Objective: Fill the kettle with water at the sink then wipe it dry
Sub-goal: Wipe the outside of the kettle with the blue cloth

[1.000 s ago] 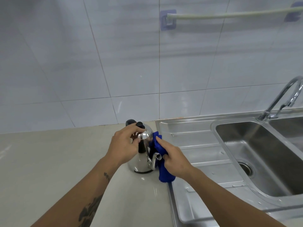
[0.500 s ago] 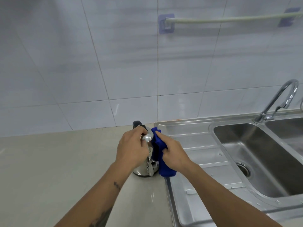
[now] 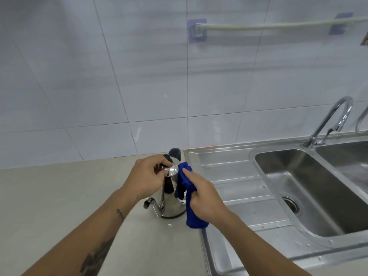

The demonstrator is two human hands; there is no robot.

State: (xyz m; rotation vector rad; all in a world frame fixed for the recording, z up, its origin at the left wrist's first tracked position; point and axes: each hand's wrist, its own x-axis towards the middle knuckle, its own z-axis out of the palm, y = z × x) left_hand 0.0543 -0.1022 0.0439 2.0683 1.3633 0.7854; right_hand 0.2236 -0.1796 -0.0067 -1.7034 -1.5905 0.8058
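A shiny steel kettle (image 3: 171, 206) with a black handle stands upright on the beige counter, just left of the sink's drainboard. Its thin spout points toward the lower left. My left hand (image 3: 146, 179) grips the kettle at its domed lid and handle top. My right hand (image 3: 201, 196) is shut on a blue cloth (image 3: 192, 213), pressing it against the kettle's right side. The cloth hangs down to the counter's edge and hides part of the kettle's body.
A steel sink (image 3: 256, 156) with a drainboard (image 3: 235, 176) lies to the right, its basin holding a drain. A curved tap (image 3: 330, 122) rises at the back right. A rail (image 3: 278, 25) is mounted on the white tiled wall. Bare beige counter (image 3: 49, 196) stretches left.
The kettle has turned, so its spout now points lower left instead of toward me. My right hand has slid the cloth around the kettle's right side. The view has shifted slightly.
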